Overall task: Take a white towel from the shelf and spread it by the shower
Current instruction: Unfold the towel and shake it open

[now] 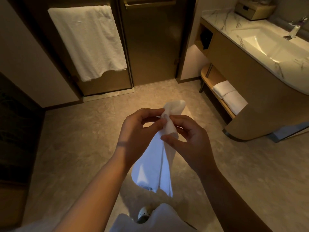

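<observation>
I hold a white towel point(155, 158) bunched at its top, hanging loosely down over the floor in the middle of the view. My left hand point(138, 131) pinches its upper part from the left. My right hand point(187, 139) grips the same bunched part from the right, fingers curled around the cloth. The low shelf point(215, 96) under the vanity at the right carries two folded white towels point(229, 96). The glass shower doors point(148, 44) stand ahead, beyond a stretch of bare floor.
A large white towel point(87, 41) hangs on the left door's bar. The vanity with a marble top, sink point(274, 46) and tap juts in from the right. A dark wall panel lines the left. My slipper point(144, 213) shows at the bottom.
</observation>
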The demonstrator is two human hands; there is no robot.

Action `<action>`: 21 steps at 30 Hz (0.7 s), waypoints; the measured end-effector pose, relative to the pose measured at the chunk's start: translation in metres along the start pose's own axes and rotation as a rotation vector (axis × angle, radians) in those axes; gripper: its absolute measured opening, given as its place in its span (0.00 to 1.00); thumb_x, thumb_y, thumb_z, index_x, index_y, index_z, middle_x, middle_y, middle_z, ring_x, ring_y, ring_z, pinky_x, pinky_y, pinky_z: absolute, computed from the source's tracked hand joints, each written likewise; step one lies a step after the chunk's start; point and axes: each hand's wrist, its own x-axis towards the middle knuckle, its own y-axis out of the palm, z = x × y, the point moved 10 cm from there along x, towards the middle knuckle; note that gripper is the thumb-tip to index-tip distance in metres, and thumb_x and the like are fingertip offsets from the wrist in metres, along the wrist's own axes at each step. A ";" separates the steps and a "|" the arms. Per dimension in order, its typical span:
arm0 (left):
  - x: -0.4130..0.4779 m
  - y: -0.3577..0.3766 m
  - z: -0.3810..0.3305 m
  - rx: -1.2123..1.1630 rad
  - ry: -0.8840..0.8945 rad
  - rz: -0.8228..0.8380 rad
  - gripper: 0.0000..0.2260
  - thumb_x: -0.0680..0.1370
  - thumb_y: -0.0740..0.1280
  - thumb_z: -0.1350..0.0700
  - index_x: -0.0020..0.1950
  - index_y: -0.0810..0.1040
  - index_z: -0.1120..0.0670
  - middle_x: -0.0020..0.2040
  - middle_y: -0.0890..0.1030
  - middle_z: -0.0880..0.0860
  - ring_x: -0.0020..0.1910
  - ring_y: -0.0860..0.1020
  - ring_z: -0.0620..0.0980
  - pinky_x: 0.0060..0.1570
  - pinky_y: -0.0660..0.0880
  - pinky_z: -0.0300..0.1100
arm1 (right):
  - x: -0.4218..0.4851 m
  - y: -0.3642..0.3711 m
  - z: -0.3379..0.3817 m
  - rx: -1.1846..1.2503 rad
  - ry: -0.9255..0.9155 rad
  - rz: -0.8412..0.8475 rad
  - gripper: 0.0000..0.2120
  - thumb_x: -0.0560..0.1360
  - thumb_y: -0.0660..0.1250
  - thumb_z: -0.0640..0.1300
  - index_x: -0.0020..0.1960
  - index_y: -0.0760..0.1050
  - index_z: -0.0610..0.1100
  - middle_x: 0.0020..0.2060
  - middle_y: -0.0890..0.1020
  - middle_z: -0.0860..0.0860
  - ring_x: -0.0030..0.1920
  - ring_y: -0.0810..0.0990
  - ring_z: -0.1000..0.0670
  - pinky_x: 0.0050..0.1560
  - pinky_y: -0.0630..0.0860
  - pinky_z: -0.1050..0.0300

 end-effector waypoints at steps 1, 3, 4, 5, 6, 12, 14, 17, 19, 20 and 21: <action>0.000 0.000 0.001 0.005 0.000 -0.004 0.11 0.72 0.72 0.57 0.52 0.82 0.46 0.48 0.84 0.44 0.50 0.81 0.40 0.49 0.77 0.35 | 0.000 0.000 0.000 -0.008 -0.004 0.001 0.20 0.67 0.73 0.51 0.58 0.78 0.49 0.52 0.80 0.62 0.55 0.79 0.59 0.51 0.76 0.67; 0.002 -0.001 0.002 0.006 -0.003 -0.005 0.10 0.72 0.72 0.57 0.52 0.82 0.46 0.48 0.84 0.44 0.50 0.81 0.40 0.49 0.78 0.36 | 0.000 0.000 0.000 -0.030 -0.020 0.009 0.16 0.71 0.72 0.46 0.58 0.78 0.47 0.52 0.80 0.61 0.55 0.79 0.59 0.51 0.76 0.67; 0.002 -0.002 0.003 0.001 -0.007 -0.004 0.10 0.72 0.72 0.56 0.52 0.82 0.46 0.48 0.84 0.44 0.50 0.81 0.40 0.49 0.78 0.36 | 0.000 0.000 0.001 -0.040 -0.030 0.012 0.14 0.72 0.70 0.43 0.58 0.78 0.47 0.53 0.80 0.60 0.55 0.79 0.58 0.51 0.76 0.67; 0.002 -0.002 0.004 -0.007 -0.011 -0.003 0.10 0.72 0.72 0.55 0.52 0.82 0.46 0.48 0.84 0.44 0.50 0.81 0.41 0.48 0.78 0.37 | 0.001 0.000 0.002 -0.048 -0.039 0.011 0.13 0.74 0.68 0.40 0.58 0.78 0.46 0.53 0.81 0.59 0.55 0.79 0.58 0.51 0.76 0.66; 0.003 -0.002 0.005 -0.015 -0.014 -0.003 0.09 0.72 0.72 0.54 0.52 0.82 0.46 0.48 0.84 0.44 0.50 0.81 0.41 0.48 0.78 0.38 | 0.001 -0.001 0.002 -0.054 -0.044 0.008 0.13 0.75 0.67 0.40 0.58 0.78 0.46 0.53 0.81 0.58 0.54 0.79 0.58 0.51 0.76 0.65; 0.003 0.000 -0.001 0.004 0.035 -0.079 0.09 0.71 0.73 0.53 0.50 0.81 0.48 0.46 0.84 0.46 0.47 0.81 0.40 0.42 0.76 0.31 | 0.003 -0.002 0.003 -0.105 -0.028 -0.038 0.14 0.77 0.62 0.47 0.59 0.78 0.45 0.53 0.81 0.56 0.55 0.79 0.57 0.53 0.78 0.57; 0.004 -0.002 0.000 0.026 0.033 -0.122 0.07 0.72 0.73 0.54 0.49 0.81 0.50 0.44 0.84 0.46 0.46 0.81 0.40 0.42 0.76 0.31 | 0.003 -0.001 0.005 -0.132 -0.038 -0.042 0.14 0.77 0.62 0.49 0.58 0.78 0.47 0.53 0.81 0.57 0.55 0.79 0.58 0.54 0.77 0.57; 0.003 0.000 -0.002 0.075 0.064 -0.152 0.04 0.74 0.70 0.55 0.47 0.81 0.49 0.42 0.83 0.43 0.44 0.81 0.38 0.40 0.74 0.28 | 0.003 -0.001 0.002 -0.171 -0.028 -0.055 0.14 0.76 0.64 0.50 0.59 0.79 0.46 0.53 0.82 0.56 0.54 0.79 0.58 0.54 0.77 0.56; 0.002 0.001 -0.003 0.101 0.088 -0.160 0.04 0.75 0.69 0.55 0.46 0.80 0.46 0.41 0.83 0.41 0.43 0.80 0.38 0.40 0.74 0.27 | 0.002 -0.002 -0.002 -0.196 -0.016 -0.059 0.15 0.77 0.63 0.51 0.59 0.79 0.46 0.52 0.82 0.57 0.53 0.79 0.59 0.53 0.77 0.58; 0.003 0.000 -0.002 0.098 0.090 -0.165 0.04 0.75 0.68 0.55 0.45 0.80 0.46 0.41 0.83 0.40 0.43 0.81 0.38 0.40 0.74 0.28 | 0.002 -0.001 -0.004 -0.212 -0.010 -0.057 0.15 0.77 0.62 0.51 0.59 0.78 0.47 0.52 0.82 0.57 0.53 0.79 0.59 0.52 0.77 0.61; 0.004 -0.001 0.000 0.095 0.089 -0.171 0.05 0.76 0.68 0.56 0.45 0.80 0.45 0.41 0.83 0.39 0.42 0.81 0.38 0.40 0.75 0.29 | 0.002 -0.001 -0.006 -0.228 -0.003 -0.057 0.13 0.78 0.61 0.50 0.58 0.78 0.47 0.51 0.82 0.58 0.51 0.79 0.60 0.50 0.76 0.63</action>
